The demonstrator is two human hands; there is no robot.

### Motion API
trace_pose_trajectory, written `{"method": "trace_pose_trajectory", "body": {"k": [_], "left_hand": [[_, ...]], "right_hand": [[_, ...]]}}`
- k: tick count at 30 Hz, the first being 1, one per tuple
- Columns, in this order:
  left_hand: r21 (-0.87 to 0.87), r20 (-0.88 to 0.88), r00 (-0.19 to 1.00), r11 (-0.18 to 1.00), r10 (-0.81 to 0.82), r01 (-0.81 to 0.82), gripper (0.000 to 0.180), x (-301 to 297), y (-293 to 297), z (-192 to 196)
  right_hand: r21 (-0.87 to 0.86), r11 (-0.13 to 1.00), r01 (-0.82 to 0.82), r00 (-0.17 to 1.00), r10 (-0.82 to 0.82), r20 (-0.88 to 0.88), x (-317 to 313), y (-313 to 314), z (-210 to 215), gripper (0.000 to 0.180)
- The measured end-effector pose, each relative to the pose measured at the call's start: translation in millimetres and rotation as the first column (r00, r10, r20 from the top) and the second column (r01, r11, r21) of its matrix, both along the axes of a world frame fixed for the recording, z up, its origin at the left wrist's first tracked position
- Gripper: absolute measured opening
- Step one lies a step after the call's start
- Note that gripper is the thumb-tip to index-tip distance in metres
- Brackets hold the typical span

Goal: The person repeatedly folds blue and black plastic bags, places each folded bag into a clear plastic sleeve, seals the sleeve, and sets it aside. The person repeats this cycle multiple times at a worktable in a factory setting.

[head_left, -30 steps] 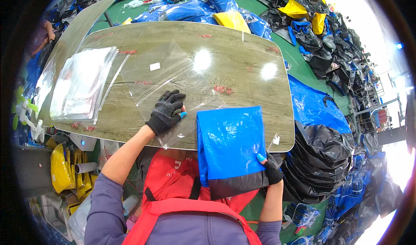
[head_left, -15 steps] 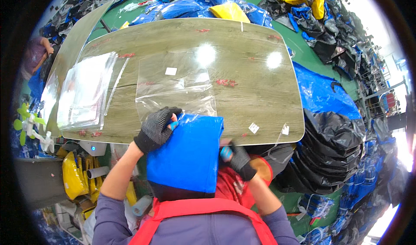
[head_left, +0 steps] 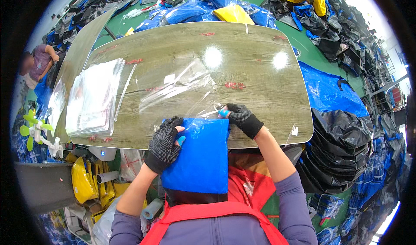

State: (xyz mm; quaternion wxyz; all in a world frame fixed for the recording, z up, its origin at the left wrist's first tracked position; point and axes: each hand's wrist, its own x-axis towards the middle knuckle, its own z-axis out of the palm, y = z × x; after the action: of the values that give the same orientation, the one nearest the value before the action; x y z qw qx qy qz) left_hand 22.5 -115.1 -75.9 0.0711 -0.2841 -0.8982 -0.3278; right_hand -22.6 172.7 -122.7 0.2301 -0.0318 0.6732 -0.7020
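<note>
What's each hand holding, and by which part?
The left hand holds the folded blue bundle by its upper left edge; the right hand seems to pinch the clear plastic sleeve by its near edge.

- My left hand (head_left: 165, 144) covers the upper left edge of the blue bag (head_left: 201, 158); I can't see whether any fingers go beneath it.
- My right hand (head_left: 242, 120) has its fingertips at some clear plastic (head_left: 177, 89), too small for me to tell whether they pinch it.
- Glare and transparency leave me unsure of the plastic's outline.
- I can't read the small red marks (head_left: 235, 85).
- The bag's black bottom runs down to the red apron strap (head_left: 212, 207), its end unclear to me.
- The other person's (head_left: 42, 63) face is blurred.
- My picture's lower edge cuts off both sleeves (head_left: 297, 210).
</note>
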Motion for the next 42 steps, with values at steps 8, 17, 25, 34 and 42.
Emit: {"method": "trace_pose_trajectory", "body": {"k": [8, 17, 25, 34, 42], "left_hand": [[-0.054, 0.003, 1.0, 0.999, -0.003, 0.003, 0.03, 0, 3, -6], [-0.049, 0.031, 0.998, 0.997, 0.058, -0.056, 0.034, 2, 15, -5], [-0.039, 0.051, 0.988, 0.989, 0.147, -0.145, 0.036, 8, 19, -5], [0.175, 0.344, 0.79, 0.792, 0.507, -0.585, 0.032, -1, -37, -42], [0.37, 0.711, 0.674, 0.708, 0.201, -0.602, 0.079, -7, -41, -57]], "right_hand": [[-0.052, 0.994, 0.092, 0.961, -0.075, 0.267, 39, 6, 13, 0.041], [0.348, 0.851, 0.392, 0.885, -0.247, -0.394, 39, -26, -4, 0.025], [0.283, 0.742, 0.608, 0.522, -0.106, -0.847, 46, -33, -10, 0.026], [0.438, 0.674, 0.595, 0.542, 0.065, -0.838, 89, -9, -3, 0.034], [0.416, 0.684, 0.599, 0.574, -0.005, -0.819, 86, -17, 5, 0.023]]}}
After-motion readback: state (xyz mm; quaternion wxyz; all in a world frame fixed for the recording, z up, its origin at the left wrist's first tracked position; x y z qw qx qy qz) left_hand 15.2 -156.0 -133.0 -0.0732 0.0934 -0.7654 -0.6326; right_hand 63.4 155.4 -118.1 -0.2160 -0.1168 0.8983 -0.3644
